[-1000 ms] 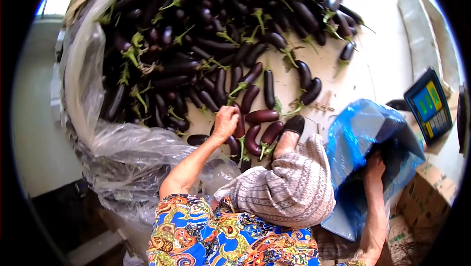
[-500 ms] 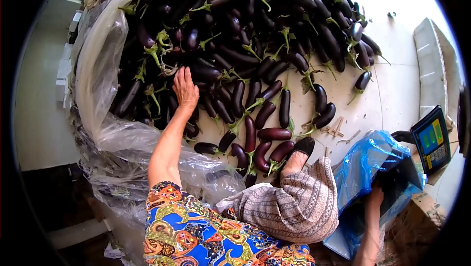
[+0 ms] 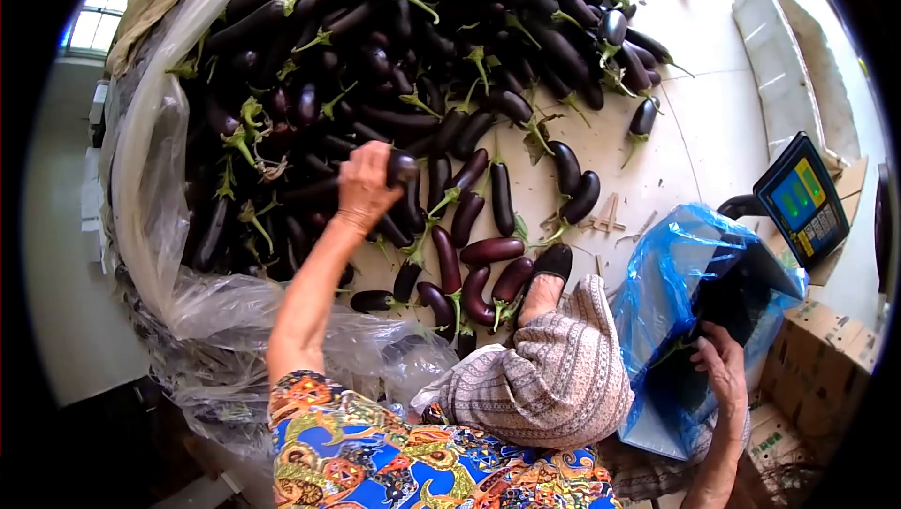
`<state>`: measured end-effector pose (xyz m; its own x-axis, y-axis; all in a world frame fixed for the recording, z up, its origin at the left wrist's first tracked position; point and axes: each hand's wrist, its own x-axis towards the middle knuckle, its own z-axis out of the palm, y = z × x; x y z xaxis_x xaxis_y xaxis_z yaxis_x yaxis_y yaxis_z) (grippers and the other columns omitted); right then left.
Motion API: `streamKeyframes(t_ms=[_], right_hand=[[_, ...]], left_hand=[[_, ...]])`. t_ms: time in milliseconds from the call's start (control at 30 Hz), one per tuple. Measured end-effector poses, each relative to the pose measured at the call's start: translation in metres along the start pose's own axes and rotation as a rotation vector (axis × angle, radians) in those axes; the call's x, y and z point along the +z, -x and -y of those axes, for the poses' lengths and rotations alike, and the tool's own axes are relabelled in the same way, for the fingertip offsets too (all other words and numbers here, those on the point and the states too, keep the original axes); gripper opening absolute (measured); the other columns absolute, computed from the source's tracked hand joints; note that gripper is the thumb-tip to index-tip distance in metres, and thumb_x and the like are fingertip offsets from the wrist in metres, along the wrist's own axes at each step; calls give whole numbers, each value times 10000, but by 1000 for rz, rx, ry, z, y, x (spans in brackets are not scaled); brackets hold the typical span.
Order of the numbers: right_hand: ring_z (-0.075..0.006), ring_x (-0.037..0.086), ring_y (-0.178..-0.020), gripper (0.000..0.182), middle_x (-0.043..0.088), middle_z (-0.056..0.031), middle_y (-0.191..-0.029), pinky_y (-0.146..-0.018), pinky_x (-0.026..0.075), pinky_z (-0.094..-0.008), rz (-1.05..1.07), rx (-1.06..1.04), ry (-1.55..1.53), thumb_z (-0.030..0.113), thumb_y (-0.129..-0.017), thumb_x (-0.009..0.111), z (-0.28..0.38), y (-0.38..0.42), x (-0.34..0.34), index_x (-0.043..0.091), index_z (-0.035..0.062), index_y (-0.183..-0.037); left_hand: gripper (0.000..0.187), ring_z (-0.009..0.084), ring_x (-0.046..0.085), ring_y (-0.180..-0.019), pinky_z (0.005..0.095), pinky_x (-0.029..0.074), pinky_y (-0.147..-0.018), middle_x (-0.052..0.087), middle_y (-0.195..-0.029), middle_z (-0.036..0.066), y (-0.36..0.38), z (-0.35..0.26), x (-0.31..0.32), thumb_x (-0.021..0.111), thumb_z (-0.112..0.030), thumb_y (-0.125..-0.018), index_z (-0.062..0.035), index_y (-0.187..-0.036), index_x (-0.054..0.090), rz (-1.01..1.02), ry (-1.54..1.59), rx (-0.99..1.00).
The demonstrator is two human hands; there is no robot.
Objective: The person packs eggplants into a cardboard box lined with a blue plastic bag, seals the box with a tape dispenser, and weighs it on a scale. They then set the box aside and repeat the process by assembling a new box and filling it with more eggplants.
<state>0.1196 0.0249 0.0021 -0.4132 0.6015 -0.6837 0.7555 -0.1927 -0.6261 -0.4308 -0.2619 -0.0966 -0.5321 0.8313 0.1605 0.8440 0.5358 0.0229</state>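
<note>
Many dark purple eggplants [image 3: 488,199] with green stems lie heaped on the pale floor. My left hand [image 3: 368,182] is closed round one eggplant [image 3: 402,167] at the near side of the heap, its rounded end showing past my fingers. To the right, my right hand [image 3: 719,359] is over the opening of a blue plastic bag [image 3: 657,256], its fingers curled near a green stem. Dark contents inside the bag are hard to make out. What the right fingers may hold is too small to tell.
A digital scale display [image 3: 803,199] stands beside the bag, with a cardboard box [image 3: 821,349] below it. Clear plastic sheeting [image 3: 150,181] borders the heap on the left. A white foam box [image 3: 798,68] lies at upper right. My shoe [image 3: 554,262] is near the loose eggplants.
My left hand has moved slightly right and taken hold of an eggplant. My right hand has risen from deep in the bag to its opening. The view has shifted.
</note>
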Motion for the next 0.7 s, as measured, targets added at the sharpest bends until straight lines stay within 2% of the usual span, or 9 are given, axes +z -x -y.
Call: streamKeyframes(t_ms=[67,200,333,467,500,533,600,667,700], right_hand=[[-139,613,-721,437,671,-93,-916,-658,512,-248,10,-19,-116,254,-939,599,2,0,-4,565,-30,-1270],[-105,511,-690,431,622,-64,-866,-649,436,-240,99,-109,-309,259,-968,577,36,11,-1,543,-43,-1274],[-143,648,-911,390,679,-102,-1071,-811,530,-253,103,-94,-436,309,-1001,559,61,18,-6,600,20,-1259],[-249,612,-1139,577,598,-171,-1282,-982,495,-377,237,-342,-1009,434,-1017,500,65,10,9,430,23,-1415],[-247,605,-1148,573,593,-163,-1286,-991,489,-381,304,-369,-1120,434,-1018,499,77,11,11,430,25,-1413],[-245,598,-1157,569,589,-155,-1291,-1000,483,-385,380,-397,-1228,433,-1018,497,88,13,10,431,27,-1412],[-198,568,-1193,565,583,-113,-1287,-1037,459,-380,260,-352,-1289,415,-1003,529,85,25,4,421,50,-1421],[-187,556,-1215,643,555,-107,-1331,-1062,440,-371,103,-401,-1118,421,-967,582,77,37,0,375,59,-1456],[-209,505,-1283,764,498,-123,-1398,-1098,405,-360,63,-342,-1060,460,-912,647,72,46,-5,337,44,-1473]], left_hand=[[740,341,578,-1112,444,482,-889,572,-1215,142,4,-46,-1,822,-143,-577,-66,-1244,512,-206,151,102],[739,331,572,-1149,413,458,-1010,583,-1236,147,-4,-131,-23,843,-65,-607,-45,-1273,523,-341,557,162],[691,322,566,-1175,429,451,-1018,581,-1249,170,-29,-218,-65,825,-40,-690,-16,-1297,497,-350,970,280],[674,384,582,-1155,526,486,-998,558,-1189,201,-54,-304,-102,847,-137,-755,7,-1288,460,-477,1184,776],[575,366,625,-1062,465,542,-937,566,-1165,183,-59,-331,-107,844,-37,-692,-15,-1195,568,-485,1289,876],[575,376,610,-1089,467,526,-950,561,-1200,176,-62,-344,-113,837,-42,-679,-44,-1196,587,-432,1211,1022],[582,396,579,-1145,472,493,-974,552,-1269,162,-67,-370,-125,824,-54,-652,-102,-1198,625,-295,1062,1314],[583,368,556,-1191,449,484,-993,542,-1316,149,-66,-374,-124,812,-72,-688,-129,-1241,637,-111,1018,1289],[583,368,556,-1191,449,484,-993,542,-1316,149,-66,-375,-123,812,-72,-688,-129,-1241,637,-109,1019,1284]])
